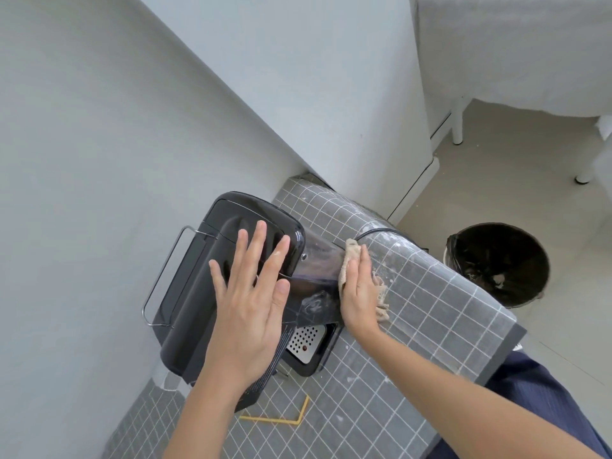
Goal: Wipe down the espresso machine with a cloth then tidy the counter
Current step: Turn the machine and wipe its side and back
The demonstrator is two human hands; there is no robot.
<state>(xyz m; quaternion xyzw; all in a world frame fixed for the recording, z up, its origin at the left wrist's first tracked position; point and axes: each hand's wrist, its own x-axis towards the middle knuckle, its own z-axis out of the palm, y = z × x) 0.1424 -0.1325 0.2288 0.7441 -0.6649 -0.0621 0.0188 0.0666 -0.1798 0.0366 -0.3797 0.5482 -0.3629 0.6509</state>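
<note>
A glossy black espresso machine (198, 276) stands on the grey tiled counter (414, 326) against the white wall. My left hand (251, 299) lies flat on its top, fingers spread, holding nothing. My right hand (359, 293) presses a beige cloth (351, 256) against the machine's right side, by the clear smoky water tank (318, 260). Part of the cloth sticks out past my fingers on the counter side. The perforated metal drip tray (304, 342) shows below my left hand.
A wire rail (162, 276) juts from the machine's left side. A black cable (377, 231) runs over the counter's far edge. Yellow tape (298, 415) marks the counter near me. On the floor to the right stands a black-lined bin (496, 263), with white furniture legs (458, 120) beyond.
</note>
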